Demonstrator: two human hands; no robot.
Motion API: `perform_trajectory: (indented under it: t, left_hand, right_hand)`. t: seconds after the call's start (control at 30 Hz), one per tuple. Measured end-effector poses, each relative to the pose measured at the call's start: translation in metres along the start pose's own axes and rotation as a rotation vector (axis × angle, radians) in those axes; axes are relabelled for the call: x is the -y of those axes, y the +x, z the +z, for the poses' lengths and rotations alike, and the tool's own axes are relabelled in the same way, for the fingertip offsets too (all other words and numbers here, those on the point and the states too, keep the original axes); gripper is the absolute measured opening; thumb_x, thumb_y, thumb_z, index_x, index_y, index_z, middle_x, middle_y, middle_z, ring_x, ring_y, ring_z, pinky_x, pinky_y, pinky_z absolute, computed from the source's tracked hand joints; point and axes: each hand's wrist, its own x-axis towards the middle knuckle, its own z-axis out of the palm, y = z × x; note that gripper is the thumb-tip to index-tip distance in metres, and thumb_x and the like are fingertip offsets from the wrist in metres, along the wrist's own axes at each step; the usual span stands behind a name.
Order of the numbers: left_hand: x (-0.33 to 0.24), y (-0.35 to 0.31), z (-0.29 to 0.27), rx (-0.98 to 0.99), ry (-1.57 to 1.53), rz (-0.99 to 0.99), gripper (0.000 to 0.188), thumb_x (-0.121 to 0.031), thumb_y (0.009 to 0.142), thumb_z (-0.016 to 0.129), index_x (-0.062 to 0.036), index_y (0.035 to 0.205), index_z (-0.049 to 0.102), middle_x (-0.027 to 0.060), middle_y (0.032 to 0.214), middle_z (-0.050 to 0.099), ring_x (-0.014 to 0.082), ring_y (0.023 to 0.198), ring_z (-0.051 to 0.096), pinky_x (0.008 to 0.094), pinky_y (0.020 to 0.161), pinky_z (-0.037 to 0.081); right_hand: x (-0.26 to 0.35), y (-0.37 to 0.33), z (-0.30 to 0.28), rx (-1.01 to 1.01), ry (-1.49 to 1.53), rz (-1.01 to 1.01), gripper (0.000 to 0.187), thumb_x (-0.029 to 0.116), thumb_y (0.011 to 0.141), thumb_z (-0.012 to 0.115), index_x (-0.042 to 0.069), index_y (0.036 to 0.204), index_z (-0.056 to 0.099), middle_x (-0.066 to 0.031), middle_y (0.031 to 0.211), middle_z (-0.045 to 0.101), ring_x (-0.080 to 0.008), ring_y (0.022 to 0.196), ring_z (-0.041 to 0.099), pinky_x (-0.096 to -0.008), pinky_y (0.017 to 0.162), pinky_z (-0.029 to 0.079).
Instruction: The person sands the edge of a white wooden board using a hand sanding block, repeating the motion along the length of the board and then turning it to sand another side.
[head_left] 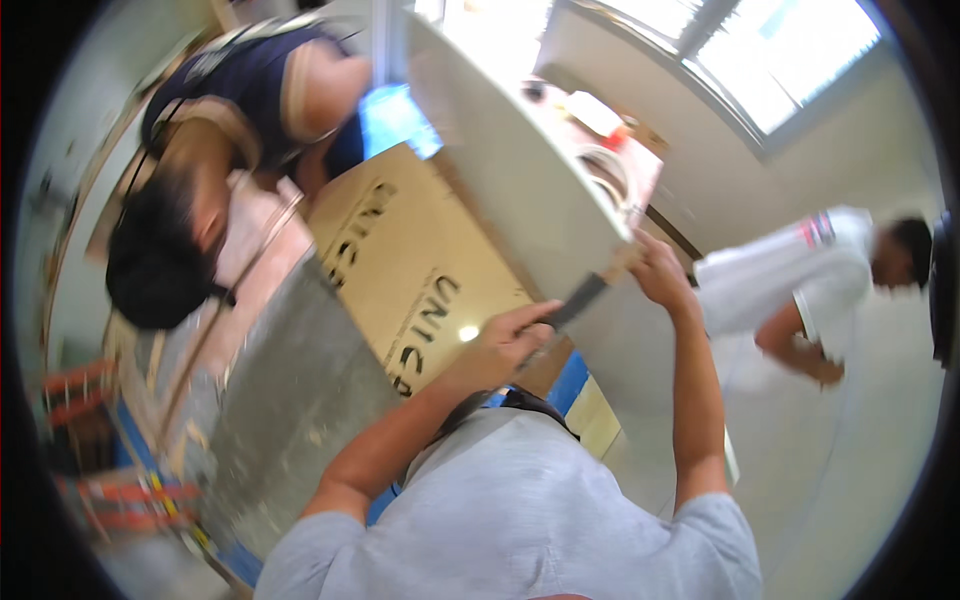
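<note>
My left hand (pixel 510 345) is closed round the lower end of a dark, flat, bar-like tool (pixel 580 300), whose exact kind is blurred. The tool slants up to the right and ends in a light, wood-coloured part (pixel 622 264). At that end, my right hand (pixel 660 272) has its fingers closed, next to the near corner of a tall pale panel (pixel 510 150). Whether the right hand also touches the panel is hard to make out. Beneath and left of my left hand lies a tan board (pixel 415 240) with black lettering.
A person in a dark sleeveless top (pixel 240 100) bends over the wooden pieces at the left. Another person in a white shirt (pixel 790 265) leans at the right. A grey dusty surface (pixel 300 400) lies left of me, and a cluttered table (pixel 640 165) stands behind the panel.
</note>
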Motion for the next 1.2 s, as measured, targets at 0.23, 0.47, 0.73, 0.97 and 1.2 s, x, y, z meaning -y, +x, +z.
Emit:
perform_trajectory:
  t: [0.23, 0.47, 0.73, 0.97, 1.2]
  left_hand:
    - [0.004, 0.026, -0.031, -0.107, 0.167, 0.124, 0.043, -0.022, 0.112, 0.06, -0.0003, 0.149, 0.06, 0.0076, 0.12, 0.075, 0.0119, 0.088, 0.069, 0.0273, 0.079, 0.057]
    - [-0.033, 0.08, -0.026, -0.096, 0.158, 0.194, 0.04, -0.019, 0.113, 0.06, 0.0004, 0.148, 0.062, 0.0049, 0.117, 0.074, 0.0087, 0.088, 0.064, 0.0237, 0.076, 0.053]
    - [-0.072, 0.196, 0.048, 0.06, 0.309, 0.445, 0.04, -0.021, 0.113, 0.059, 0.0001, 0.147, 0.063, 0.004, 0.114, 0.074, 0.0083, 0.093, 0.065, 0.0234, 0.079, 0.051]
    - [-0.063, 0.236, 0.052, 0.177, 0.16, 0.291, 0.038, -0.03, 0.114, 0.056, -0.0013, 0.137, 0.068, 0.0097, 0.109, 0.076, 0.015, 0.087, 0.075, 0.0242, 0.061, 0.058]
    - [-0.065, 0.242, 0.055, 0.122, 0.288, 0.21, 0.037, -0.033, 0.114, 0.056, -0.0021, 0.129, 0.071, 0.0085, 0.1, 0.077, 0.0111, 0.07, 0.07, 0.0249, 0.061, 0.058]
  right_hand:
    - [0.008, -0.051, -0.023, 0.112, -0.254, 0.216, 0.048, 0.044, 0.107, 0.061, -0.004, 0.112, 0.062, -0.0327, 0.099, 0.07, -0.0503, 0.1, 0.067, -0.058, 0.088, 0.051]
    - [0.0, -0.171, -0.05, 0.089, -0.332, 0.431, 0.048, 0.049, 0.106, 0.061, 0.001, 0.111, 0.059, -0.0279, 0.097, 0.072, -0.0477, 0.099, 0.07, -0.0577, 0.085, 0.053]
    - [-0.009, -0.295, -0.066, -0.195, -0.307, 0.552, 0.04, 0.041, 0.101, 0.073, 0.004, 0.116, 0.069, -0.0235, 0.1, 0.074, -0.0457, 0.098, 0.069, -0.0542, 0.085, 0.053]
    - [0.003, -0.314, -0.056, -0.356, -0.227, 0.541, 0.036, 0.034, 0.1, 0.076, 0.004, 0.119, 0.075, -0.0212, 0.106, 0.076, -0.0422, 0.096, 0.072, -0.0468, 0.085, 0.057]
    - [-0.006, -0.262, -0.026, -0.513, -0.266, 0.3, 0.032, 0.036, 0.099, 0.073, 0.006, 0.11, 0.074, -0.0177, 0.102, 0.077, -0.0392, 0.095, 0.074, -0.0505, 0.083, 0.058]
